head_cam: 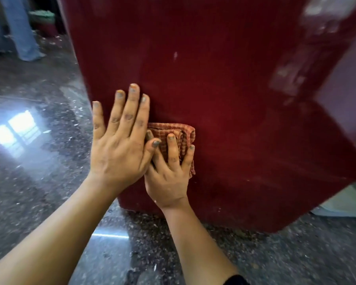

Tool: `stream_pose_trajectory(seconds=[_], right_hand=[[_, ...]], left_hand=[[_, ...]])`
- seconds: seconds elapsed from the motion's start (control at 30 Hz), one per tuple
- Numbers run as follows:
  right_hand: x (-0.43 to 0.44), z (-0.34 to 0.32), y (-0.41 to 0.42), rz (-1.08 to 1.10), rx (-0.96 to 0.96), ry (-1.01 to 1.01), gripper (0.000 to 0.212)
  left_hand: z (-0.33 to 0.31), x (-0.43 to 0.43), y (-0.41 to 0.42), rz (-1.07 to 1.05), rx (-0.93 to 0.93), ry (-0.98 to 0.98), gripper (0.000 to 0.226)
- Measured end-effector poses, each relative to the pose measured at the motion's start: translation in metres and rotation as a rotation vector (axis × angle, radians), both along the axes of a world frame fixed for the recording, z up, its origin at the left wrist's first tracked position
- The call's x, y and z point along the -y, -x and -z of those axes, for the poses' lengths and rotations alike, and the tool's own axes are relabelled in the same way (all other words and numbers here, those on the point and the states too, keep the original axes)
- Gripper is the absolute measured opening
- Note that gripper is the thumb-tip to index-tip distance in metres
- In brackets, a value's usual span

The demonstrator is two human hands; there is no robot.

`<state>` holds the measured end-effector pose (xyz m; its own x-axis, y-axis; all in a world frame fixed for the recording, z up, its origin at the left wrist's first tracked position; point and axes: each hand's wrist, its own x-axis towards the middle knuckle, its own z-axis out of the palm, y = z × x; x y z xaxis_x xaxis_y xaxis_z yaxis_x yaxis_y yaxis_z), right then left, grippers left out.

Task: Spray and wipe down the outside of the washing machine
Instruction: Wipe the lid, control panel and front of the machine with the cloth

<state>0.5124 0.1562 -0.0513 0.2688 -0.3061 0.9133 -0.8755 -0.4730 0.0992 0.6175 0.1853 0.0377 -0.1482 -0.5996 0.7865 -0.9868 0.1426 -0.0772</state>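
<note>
The washing machine (214, 89) fills the upper middle of the head view with its dark red glossy side panel, which carries a few pale specks. A folded orange checked cloth (173, 130) lies flat against that panel low down. My right hand (169, 167) presses on the cloth with fingers spread over it. My left hand (121, 136) lies flat on the panel just left of the cloth, fingers apart and pointing up, its thumb overlapping my right hand's fingers. No spray bottle is in view.
A speckled dark stone floor (39, 161) surrounds the machine and reflects a bright window at the left. A person's trouser legs (23, 31) stand at the far upper left beside a green-topped container (42, 17). A pale object (345, 202) sits at the machine's lower right.
</note>
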Motion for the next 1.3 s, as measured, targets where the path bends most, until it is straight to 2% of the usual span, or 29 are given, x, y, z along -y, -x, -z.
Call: stream_pose_trajectory(seconds=[0.17, 0.33, 0.5, 0.6, 0.67, 0.83, 0.9, 1.0, 1.03, 1.17, 1.3], right_hand=[[0.001, 0.006, -0.040, -0.178, -0.109, -0.048, 0.034], [-0.001, 0.022, -0.067, -0.076, -0.334, -0.092, 0.051], [0.000, 0.042, -0.060, -0.076, -0.365, -0.074, 0.051], [-0.001, 0.050, -0.041, -0.091, -0.374, -0.072, 0.040], [-0.002, 0.054, -0.021, -0.102, -0.352, -0.074, 0.032], [0.000, 0.068, 0.044, -0.049, -0.290, 0.002, 0.030], [0.001, 0.075, 0.071, 0.016, -0.304, 0.004, 0.038], [-0.003, 0.083, 0.109, 0.148, -0.291, -0.015, 0.069], [-0.005, 0.084, 0.122, 0.191, -0.275, -0.023, 0.071], [-0.010, 0.085, 0.168, 0.319, -0.183, -0.098, 0.056], [-0.017, 0.090, 0.213, 0.469, -0.051, -0.210, 0.042]], left_hand=[[0.010, -0.007, -0.027, -0.010, -0.002, -0.054, 0.060], [0.029, -0.012, -0.047, -0.007, -0.028, -0.115, 0.059], [0.049, -0.013, -0.051, -0.001, -0.003, -0.116, 0.059], [0.064, -0.009, -0.038, 0.042, 0.063, -0.111, 0.064], [0.071, -0.005, -0.027, 0.058, 0.058, -0.092, 0.066], [0.074, 0.004, 0.012, 0.167, 0.047, -0.024, 0.065], [0.073, 0.006, 0.031, 0.185, -0.007, -0.029, 0.067], [0.073, 0.010, 0.050, 0.158, -0.071, -0.024, 0.070], [0.073, 0.010, 0.055, 0.150, -0.079, -0.023, 0.071], [0.069, 0.011, 0.065, 0.153, -0.072, -0.017, 0.069], [0.076, 0.012, 0.087, 0.275, 0.058, 0.022, 0.065]])
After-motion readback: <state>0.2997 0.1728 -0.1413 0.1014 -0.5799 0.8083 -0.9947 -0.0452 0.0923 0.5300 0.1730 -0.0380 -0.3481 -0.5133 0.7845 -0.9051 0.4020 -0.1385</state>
